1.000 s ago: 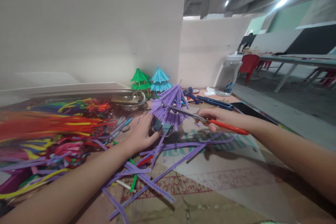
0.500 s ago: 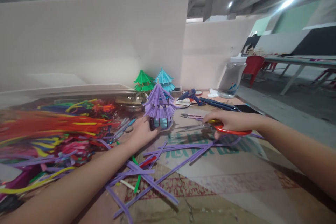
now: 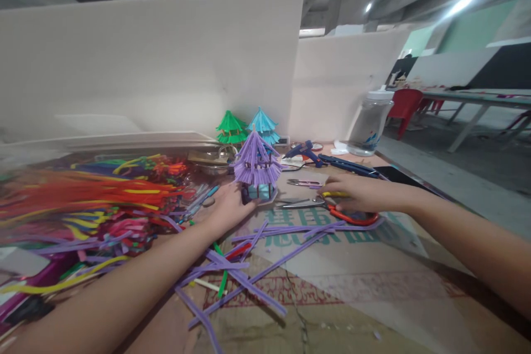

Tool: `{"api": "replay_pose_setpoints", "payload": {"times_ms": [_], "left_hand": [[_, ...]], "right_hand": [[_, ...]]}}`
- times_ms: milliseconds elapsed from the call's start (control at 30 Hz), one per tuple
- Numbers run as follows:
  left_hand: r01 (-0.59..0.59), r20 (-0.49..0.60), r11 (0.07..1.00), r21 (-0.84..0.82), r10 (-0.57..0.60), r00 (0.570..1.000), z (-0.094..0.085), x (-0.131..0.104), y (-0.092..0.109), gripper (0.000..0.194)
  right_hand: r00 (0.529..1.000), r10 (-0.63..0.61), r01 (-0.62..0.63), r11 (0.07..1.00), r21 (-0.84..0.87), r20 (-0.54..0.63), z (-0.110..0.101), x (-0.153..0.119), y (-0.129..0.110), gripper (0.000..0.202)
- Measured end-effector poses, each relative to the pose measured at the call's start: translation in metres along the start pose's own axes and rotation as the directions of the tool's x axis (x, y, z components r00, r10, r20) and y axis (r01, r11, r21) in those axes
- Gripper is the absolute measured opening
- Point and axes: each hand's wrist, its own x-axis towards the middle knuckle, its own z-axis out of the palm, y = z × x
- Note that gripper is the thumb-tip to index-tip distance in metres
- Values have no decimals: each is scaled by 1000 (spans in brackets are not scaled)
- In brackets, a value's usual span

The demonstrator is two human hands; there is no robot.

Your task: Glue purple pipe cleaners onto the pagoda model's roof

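My left hand (image 3: 230, 203) closes on the base of a small purple pagoda model (image 3: 258, 163), which stands upright with tiered, fringed roofs and a light blue lower part. Some of its fingers are hidden behind the model. To the right, my right hand (image 3: 352, 191) is curled over the handles of scissors (image 3: 352, 219) with red and yellow grips. The blades point left, low over the table, toward the pagoda. Several purple strips (image 3: 286, 260) lie crossed in front of both hands. Small snips (image 3: 305, 182) rest just beyond the scissors.
Green (image 3: 231, 127) and blue (image 3: 262, 121) pagodas stand behind the purple one. A glue gun (image 3: 305, 152), a dark blue utility knife (image 3: 348, 166) and a clear bottle (image 3: 369, 124) are at the back right. Colourful bundled strips (image 3: 103, 191) cover the left side, before a white partition (image 3: 157, 66).
The scissors' red handle has dropped lower beneath my right hand, and the blades are no longer blurred. My left hand stays at the pagoda's base. The view has shifted slightly.
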Motion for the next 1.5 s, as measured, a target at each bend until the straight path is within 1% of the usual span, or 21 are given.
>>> {"api": "replay_pose_setpoints", "payload": {"times_ms": [100,167,200,233,300,367,400,467,533,600,700,800,867,967,1033,1100,1167,1233,1333,1433,1500], "left_hand": [[-11,-16,1000,6,11,1000,1,-1,-1,30],[-14,-19,1000,2,14,1000,2,-1,-2,30],[-18,-17,1000,-5,18,1000,2,-1,-2,31],[-24,-19,1000,-8,23,1000,2,0,-1,32],[-32,-19,999,-9,32,999,2,0,-1,34],[-28,-15,1000,-6,28,1000,2,1,-1,34],[-26,-13,1000,-5,26,1000,2,1,-1,32],[-36,-7,999,-11,36,999,1,1,-1,29],[-51,-7,999,-16,51,999,0,1,-1,26],[-56,-15,998,-16,55,998,-1,1,0,24],[-68,-22,997,-32,67,997,-2,1,2,25],[-85,-10,994,-67,85,996,-1,2,1,25],[-88,-4,991,-98,88,996,0,4,-1,28],[-69,-22,982,-178,66,998,2,5,-5,32],[-54,-31,969,-240,48,998,3,5,-7,34],[-42,-19,961,-274,38,999,4,4,-9,36],[-34,-14,961,-274,31,999,4,2,-11,39],[-39,-32,965,-260,32,999,4,1,-11,43],[-67,-58,965,-253,54,997,4,1,-10,44],[-68,-67,961,-269,51,996,4,1,-10,36],[-45,-69,961,-273,28,997,4,1,-9,33]], "right_hand": [[999,11,-12,1000,-14,-42,-2,4,-22,31],[994,23,-25,1000,-12,-107,4,10,-42,29],[992,7,-9,1000,-14,-129,9,15,-52,27],[987,-41,36,999,-33,-156,14,20,-63,26],[980,-134,120,987,-103,-148,25,32,-83,25],[963,-231,216,970,-112,-137,32,45,-101,26],[955,-266,255,962,-99,-129,34,51,-109,27],[931,-348,348,937,-17,-112,37,62,-121,30],[911,-396,403,914,51,-113,41,71,-127,34],[906,-409,414,910,28,-114,49,77,-129,27],[902,-410,399,912,-97,-136,63,81,-124,16],[881,-415,374,905,-202,-228,68,77,-117,18],[851,-418,346,902,-259,-318,65,71,-115,22],[773,-420,314,905,-288,-475,53,62,-113,26],[724,-391,275,919,-282,-567,43,58,-111,26],[700,-337,213,940,-267,-630,31,57,-109,27],[688,-281,142,956,-256,-669,20,57,-106,31],[685,-232,66,964,-258,-691,10,60,-104,34],[696,-183,-26,960,-279,-695,2,71,-103,35],[718,-167,-55,954,-295,-676,-3,84,-104,34],[723,-146,-55,962,-268,-676,-5,89,-104,34]]}}
